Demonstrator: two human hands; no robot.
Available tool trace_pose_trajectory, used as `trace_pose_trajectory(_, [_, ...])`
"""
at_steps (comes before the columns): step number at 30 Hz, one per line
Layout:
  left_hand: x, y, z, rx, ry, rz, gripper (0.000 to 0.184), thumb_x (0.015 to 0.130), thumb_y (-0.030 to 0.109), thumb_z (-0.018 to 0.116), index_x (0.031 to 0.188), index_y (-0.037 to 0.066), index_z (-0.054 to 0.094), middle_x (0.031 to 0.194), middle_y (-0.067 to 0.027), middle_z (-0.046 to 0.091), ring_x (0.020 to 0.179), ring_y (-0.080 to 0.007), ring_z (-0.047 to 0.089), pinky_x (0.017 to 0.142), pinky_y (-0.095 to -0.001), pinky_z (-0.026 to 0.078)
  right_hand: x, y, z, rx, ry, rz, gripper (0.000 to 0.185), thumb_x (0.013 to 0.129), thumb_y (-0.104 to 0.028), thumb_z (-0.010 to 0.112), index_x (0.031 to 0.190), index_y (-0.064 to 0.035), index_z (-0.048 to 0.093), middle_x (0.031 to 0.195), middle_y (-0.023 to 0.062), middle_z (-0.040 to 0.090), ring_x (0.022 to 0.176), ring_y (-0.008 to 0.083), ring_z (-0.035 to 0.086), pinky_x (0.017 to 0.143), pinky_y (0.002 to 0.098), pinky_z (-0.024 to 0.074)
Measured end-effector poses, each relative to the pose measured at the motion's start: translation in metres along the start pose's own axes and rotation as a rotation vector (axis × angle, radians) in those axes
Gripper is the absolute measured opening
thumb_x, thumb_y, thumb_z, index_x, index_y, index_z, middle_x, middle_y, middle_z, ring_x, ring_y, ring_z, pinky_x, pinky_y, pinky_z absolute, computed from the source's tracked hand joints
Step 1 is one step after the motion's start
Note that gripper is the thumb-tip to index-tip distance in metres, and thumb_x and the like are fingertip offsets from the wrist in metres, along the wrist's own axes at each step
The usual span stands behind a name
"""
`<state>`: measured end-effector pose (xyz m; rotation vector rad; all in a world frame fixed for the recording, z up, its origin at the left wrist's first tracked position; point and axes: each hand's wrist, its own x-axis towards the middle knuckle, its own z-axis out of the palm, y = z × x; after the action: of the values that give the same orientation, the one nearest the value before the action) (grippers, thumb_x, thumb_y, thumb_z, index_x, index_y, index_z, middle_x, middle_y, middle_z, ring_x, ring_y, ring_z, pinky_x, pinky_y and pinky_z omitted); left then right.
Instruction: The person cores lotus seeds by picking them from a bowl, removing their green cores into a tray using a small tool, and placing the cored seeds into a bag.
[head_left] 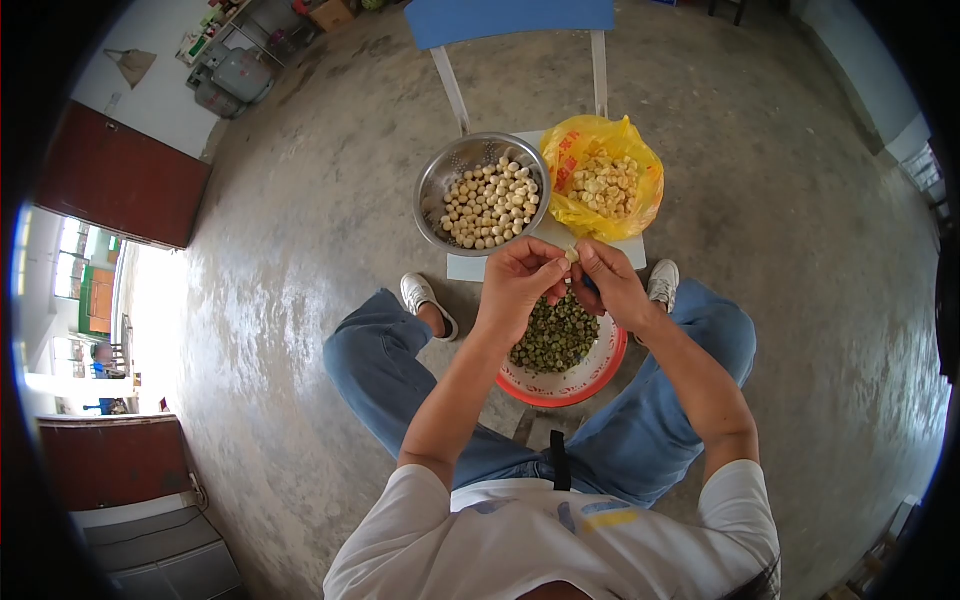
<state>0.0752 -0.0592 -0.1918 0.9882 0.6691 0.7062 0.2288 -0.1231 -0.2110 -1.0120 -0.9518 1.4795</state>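
My left hand (524, 282) and my right hand (612, 284) meet above a red-rimmed basin (572, 396), pinching a small pale piece (572, 256) between their fingertips. Many dark green pieces (553, 338) lie in the basin, partly hidden under the hands. Just beyond my left hand, a metal colander (428, 205) holds many round cream-coloured balls (490, 203). To its right, a yellow plastic bag (573, 138) stands open with pale, irregular pieces (607, 183) inside. Both containers rest on the white seat of a chair (468, 268).
The chair's blue backrest (510, 20) rises at the far side. My knees and shoes flank the basin on the concrete floor (280, 240). Gas cylinders (240, 75) stand at the upper left, near a dark red door (125, 175).
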Motion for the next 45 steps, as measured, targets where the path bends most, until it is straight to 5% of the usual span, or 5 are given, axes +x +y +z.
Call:
trace_pose_trajectory(5, [0.001,-0.001,-0.005,-0.038,0.013,-0.039,0.007,0.083,0.004,0.062,0.088,0.002,0.058,0.073,-0.0062,0.063,0.057,-0.0100,0.058,0.050,-0.0211,0.045,0.001,-0.006,-0.008,-0.028,0.048,-0.095,0.027,0.096,-0.032,0.046,0.084,-0.0066,0.049,0.057,-0.0033,0.043,0.044,0.0031,0.035,0.039,0.0180,0.0284])
trace_pose_trajectory(8, [0.000,0.001,-0.002,0.010,0.030,-0.027,0.006,0.083,0.002,0.060,0.088,-0.001,0.059,0.071,-0.0056,0.062,0.056,-0.0095,0.057,0.048,-0.0202,0.045,0.009,-0.002,-0.006,-0.407,0.190,-0.471,0.014,0.088,-0.014,0.059,0.096,-0.0039,0.056,0.067,-0.0036,0.050,0.052,0.0006,0.038,0.046,0.0161,0.0305])
trace_pose_trajectory(11, [0.002,-0.002,-0.008,0.122,-0.043,-0.019,0.013,0.083,0.003,0.060,0.095,-0.002,0.059,0.076,-0.0056,0.063,0.059,-0.0085,0.058,0.052,-0.0196,0.046,-0.002,-0.016,-0.005,-0.404,0.129,-0.247,0.025,0.079,-0.001,0.061,0.105,-0.0036,0.060,0.077,-0.0047,0.056,0.058,-0.0012,0.039,0.051,0.0153,0.0315])
trace_pose_trajectory(35, [0.005,-0.005,-0.004,0.127,0.005,0.056,0.014,0.081,-0.005,0.057,0.095,-0.005,0.060,0.078,-0.0059,0.063,0.065,-0.0079,0.059,0.054,-0.0191,0.047,0.000,-0.007,-0.007,-0.371,0.134,-0.237,0.021,0.078,-0.003,0.064,0.099,-0.0044,0.063,0.088,-0.0023,0.062,0.077,0.0006,0.052,0.057,0.0170,0.0360])
trace_pose_trajectory(45, [0.003,-0.004,-0.004,0.223,0.005,0.105,0.023,0.079,-0.009,0.055,0.102,-0.006,0.057,0.086,-0.0080,0.063,0.067,-0.0090,0.060,0.057,-0.0202,0.048,0.000,-0.005,-0.009,-0.365,0.159,-0.233,0.021,0.078,-0.002,0.066,0.099,-0.0046,0.062,0.086,-0.0021,0.063,0.072,-0.0005,0.051,0.055,0.0165,0.0358])
